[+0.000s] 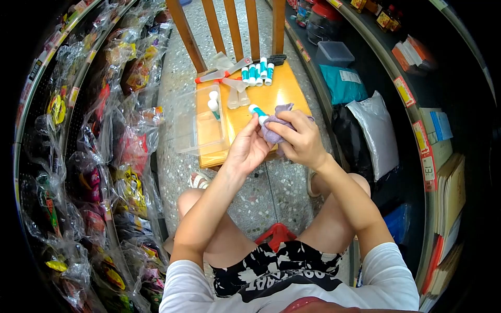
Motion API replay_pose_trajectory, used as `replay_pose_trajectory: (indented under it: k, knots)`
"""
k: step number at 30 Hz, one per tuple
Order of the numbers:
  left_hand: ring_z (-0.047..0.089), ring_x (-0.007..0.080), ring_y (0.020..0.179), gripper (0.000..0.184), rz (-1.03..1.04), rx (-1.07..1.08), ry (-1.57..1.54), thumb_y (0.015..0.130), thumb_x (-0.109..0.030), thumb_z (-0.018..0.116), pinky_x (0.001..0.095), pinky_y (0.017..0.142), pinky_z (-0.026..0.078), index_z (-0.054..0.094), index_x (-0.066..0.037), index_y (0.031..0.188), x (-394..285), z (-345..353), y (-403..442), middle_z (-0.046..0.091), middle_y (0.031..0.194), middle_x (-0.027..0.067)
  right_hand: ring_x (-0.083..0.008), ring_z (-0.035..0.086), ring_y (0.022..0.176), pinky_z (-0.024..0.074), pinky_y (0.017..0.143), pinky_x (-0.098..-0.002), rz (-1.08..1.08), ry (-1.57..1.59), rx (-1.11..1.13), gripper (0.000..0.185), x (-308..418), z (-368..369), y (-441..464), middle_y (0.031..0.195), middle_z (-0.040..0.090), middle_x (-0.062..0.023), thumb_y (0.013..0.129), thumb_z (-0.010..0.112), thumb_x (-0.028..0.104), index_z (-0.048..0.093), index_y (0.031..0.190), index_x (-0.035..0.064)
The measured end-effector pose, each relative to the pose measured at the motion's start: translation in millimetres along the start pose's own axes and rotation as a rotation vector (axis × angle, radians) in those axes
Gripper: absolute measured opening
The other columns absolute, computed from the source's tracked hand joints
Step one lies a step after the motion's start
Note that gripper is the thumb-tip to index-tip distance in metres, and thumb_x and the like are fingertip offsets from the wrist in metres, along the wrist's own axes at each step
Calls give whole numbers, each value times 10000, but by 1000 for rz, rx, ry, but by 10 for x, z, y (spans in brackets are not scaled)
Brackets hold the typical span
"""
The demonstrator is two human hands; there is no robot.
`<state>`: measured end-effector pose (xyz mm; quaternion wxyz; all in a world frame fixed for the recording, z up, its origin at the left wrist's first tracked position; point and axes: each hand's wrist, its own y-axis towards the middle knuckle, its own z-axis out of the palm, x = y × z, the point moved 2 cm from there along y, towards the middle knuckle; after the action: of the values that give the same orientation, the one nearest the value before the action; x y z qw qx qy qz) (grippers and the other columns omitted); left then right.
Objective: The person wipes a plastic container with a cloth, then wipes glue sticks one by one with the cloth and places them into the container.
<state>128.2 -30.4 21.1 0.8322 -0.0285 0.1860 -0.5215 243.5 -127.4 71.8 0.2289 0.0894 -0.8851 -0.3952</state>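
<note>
Over the front of a yellow wooden chair seat (pixel 291 95), my left hand (pixel 245 148) grips a teal-and-white glue stick (pixel 257 111), tilted with one end pointing away. My right hand (pixel 305 140) pinches a purple cloth (pixel 274 134) pressed against the glue stick's lower part. Several similar glue sticks (pixel 259 73) stand grouped at the back of the seat. To their left lie clear bottles with red caps (pixel 210 76). A transparent plastic box (pixel 189 136) sits at the seat's left, overhanging its edge, with glue sticks (pixel 213 106) inside.
Shelves with plastic-wrapped packets (pixel 133 148) run along the left. On the right, shelves hold a silver bag (pixel 377 133), a teal package (pixel 343 83) and notebooks (pixel 450 193). The chair's slatted back (pixel 250 26) rises at the far side. A red stool (pixel 276 235) shows between the legs.
</note>
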Motion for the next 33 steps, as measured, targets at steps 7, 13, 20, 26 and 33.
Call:
replay_pose_trajectory:
  k: [7, 13, 20, 26, 33]
  knots:
    - [578, 167, 1033, 257, 281, 39, 330, 994, -223, 532, 327, 951, 464, 504, -28, 1158, -62, -143, 77, 594, 1107, 80, -293, 606, 854, 497, 741, -354, 220, 32, 39, 341, -25, 211, -88, 957, 594, -125, 703, 612, -41, 660, 1032, 36]
    - [559, 128, 977, 275, 484, -13, 623, 996, -236, 537, 310, 922, 448, 513, -9, 1148, -58, -68, -1, 583, 1057, 55, -166, 634, 796, 499, 708, -274, 759, 851, 179, 223, -173, 269, -159, 930, 598, -73, 805, 563, -45, 633, 1016, -40]
    - [570, 105, 968, 272, 599, -74, 874, 969, -188, 588, 270, 889, 457, 524, 10, 1144, -189, 37, -65, 600, 1030, 51, -133, 633, 756, 504, 704, -261, 947, 1068, 162, 203, -219, 230, -119, 859, 654, -54, 851, 542, 14, 627, 1033, -14]
    - [612, 110, 909, 240, 774, -102, 1050, 924, -118, 646, 252, 824, 484, 555, 16, 1102, -501, 116, -210, 634, 972, 48, -126, 628, 786, 496, 724, -260, 866, 952, 82, 226, -308, 327, -29, 884, 650, -49, 831, 548, -1, 635, 1039, -24]
    - [673, 177, 945, 264, 777, -314, 1413, 872, -37, 664, 296, 813, 521, 548, 45, 1094, -1060, -58, -346, 686, 1015, 128, -145, 634, 750, 500, 678, -281, 735, 784, 181, 180, -341, 668, 85, 856, 628, -57, 852, 599, 69, 659, 999, -16]
